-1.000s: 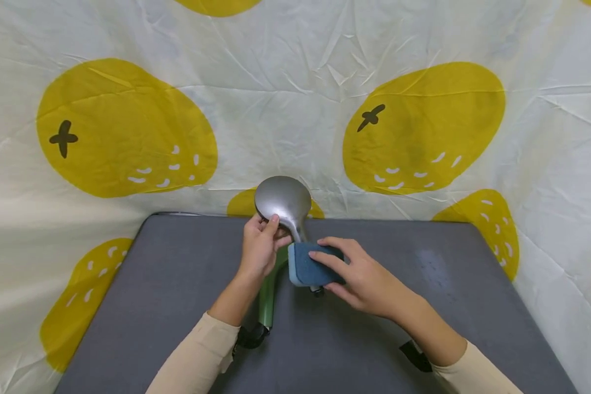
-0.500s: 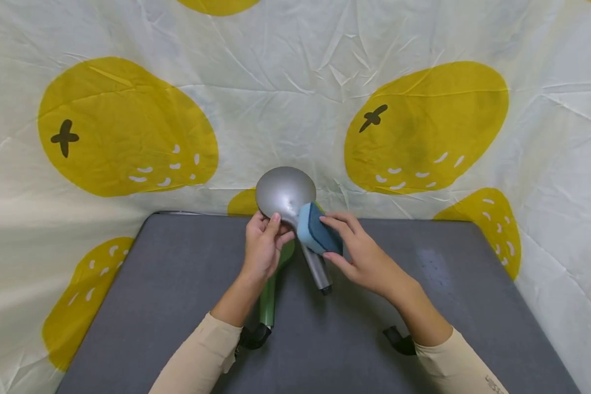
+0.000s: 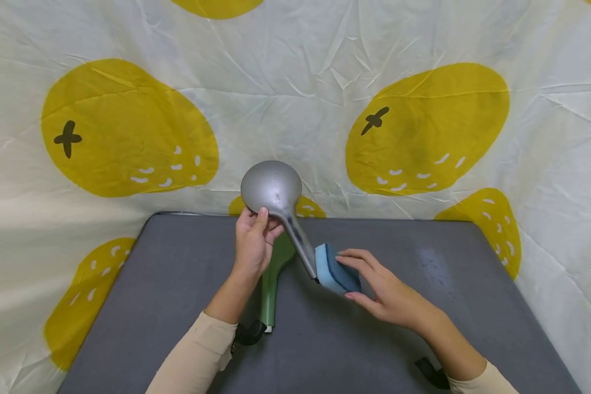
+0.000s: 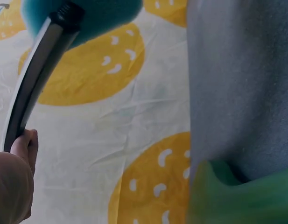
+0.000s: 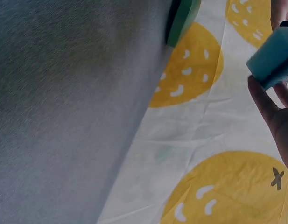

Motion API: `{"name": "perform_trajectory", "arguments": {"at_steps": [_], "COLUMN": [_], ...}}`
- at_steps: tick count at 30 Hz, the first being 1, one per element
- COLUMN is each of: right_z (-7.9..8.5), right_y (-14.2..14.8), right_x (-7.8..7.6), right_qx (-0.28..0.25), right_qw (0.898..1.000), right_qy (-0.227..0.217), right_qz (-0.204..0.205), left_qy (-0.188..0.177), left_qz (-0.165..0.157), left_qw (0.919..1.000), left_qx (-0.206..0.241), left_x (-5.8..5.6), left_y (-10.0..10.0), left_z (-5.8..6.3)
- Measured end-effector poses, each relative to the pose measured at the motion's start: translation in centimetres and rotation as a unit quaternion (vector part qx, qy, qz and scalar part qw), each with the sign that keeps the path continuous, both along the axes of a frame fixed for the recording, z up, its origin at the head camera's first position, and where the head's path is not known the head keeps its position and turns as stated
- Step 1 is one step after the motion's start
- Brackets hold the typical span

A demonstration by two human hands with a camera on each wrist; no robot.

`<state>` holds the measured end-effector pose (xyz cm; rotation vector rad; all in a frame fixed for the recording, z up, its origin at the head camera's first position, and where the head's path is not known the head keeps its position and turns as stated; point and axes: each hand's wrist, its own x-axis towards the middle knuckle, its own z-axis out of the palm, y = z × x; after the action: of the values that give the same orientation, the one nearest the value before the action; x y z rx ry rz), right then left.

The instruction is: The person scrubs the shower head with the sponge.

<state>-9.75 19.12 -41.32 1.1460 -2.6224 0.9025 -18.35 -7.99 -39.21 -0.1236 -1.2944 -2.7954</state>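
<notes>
While aloft, sponge (image 3: 337, 272) against showerhead (image 3: 272, 186)

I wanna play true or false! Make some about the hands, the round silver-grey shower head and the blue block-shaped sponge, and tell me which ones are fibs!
1. The person's left hand holds the round-headed, silver-grey shower head. True.
2. The person's right hand holds the two-tone blue, block-shaped sponge. True.
3. The sponge is on the shower head's round face. False: it is by the end of the handle.
4. The long-stemmed green object lies on the dark grey, flat table. True.
5. The shower head lies flat on the table. False: the left hand holds it up.
6. The sleeves are bright red. False: the sleeves are pale beige.
</notes>
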Motion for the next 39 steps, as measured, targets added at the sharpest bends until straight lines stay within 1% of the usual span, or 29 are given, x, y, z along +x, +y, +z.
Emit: {"name": "perform_trajectory", "arguments": {"at_steps": [4,7,10,13,15,17,19,22,23,24,25,27,30,33,36,39], "right_z": [0.3,0.9,1.5,2.0,2.2,2.3,2.3,2.2,2.2,2.2,2.2,2.3,2.3,2.0,1.3,0.4], "right_y": [0.4,0.1,-0.5,-1.5,-2.3,-3.3,-4.4,-5.7,-6.0,-6.2,-6.3,-6.2,-5.5,-4.6,-3.6,-2.6], "right_x": [-0.1,-0.3,-0.1,0.4,0.8,1.2,1.5,2.2,2.4,2.6,2.7,2.9,3.0,3.0,3.0,3.0], "right_qx": [-0.009,0.002,0.029,0.062,0.087,0.113,0.146,0.188,0.200,0.210,0.215,0.211,0.186,0.148,0.113,0.066], "right_qw": [1.000,0.998,0.994,0.985,0.976,0.964,0.946,0.917,0.909,0.904,0.902,0.911,0.934,0.955,0.970,0.983], "right_qy": [0.029,0.056,0.103,0.160,0.195,0.234,0.284,0.346,0.361,0.368,0.369,0.351,0.301,0.254,0.214,0.171], "right_qz": [-0.003,-0.002,0.003,0.019,0.035,0.049,0.058,0.058,0.057,0.056,0.055,0.052,0.041,0.022,0.005,0.000], "left_qy": [-0.012,-0.020,-0.035,-0.059,-0.075,-0.086,-0.089,-0.086,-0.084,-0.083,-0.083,-0.086,-0.091,-0.095,-0.101,-0.104], "left_qz": [-0.020,-0.023,-0.018,-0.007,-0.004,-0.003,-0.005,-0.008,-0.009,-0.009,-0.009,-0.009,-0.007,-0.007,-0.010,-0.016], "left_qw": [0.9997,0.9994,0.9984,0.9953,0.9921,0.9887,0.9861,0.9854,0.9856,0.9858,0.9860,0.9859,0.9870,0.9896,0.9910,0.9911], "left_qx": [-0.003,-0.016,-0.042,-0.076,-0.101,-0.123,-0.140,-0.147,-0.147,-0.146,-0.144,-0.143,-0.133,-0.108,-0.087,-0.082], "left_x": [0.3,0.4,0.3,0.2,0.2,0.2,0.4,0.5,0.6,0.6,0.6,0.6,0.5,0.5,0.5,0.5], "left_y": [0.5,0.8,1.1,1.2,1.3,1.3,1.3,1.1,1.1,1.0,0.9,0.8,0.6,0.4,0.3,0.2], "left_z": [-0.1,-0.2,-0.3,-0.3,-0.3,-0.4,-0.4,-0.5,-0.5,-0.6,-0.6,-0.5,-0.4,-0.2,0.0,0.1]}}
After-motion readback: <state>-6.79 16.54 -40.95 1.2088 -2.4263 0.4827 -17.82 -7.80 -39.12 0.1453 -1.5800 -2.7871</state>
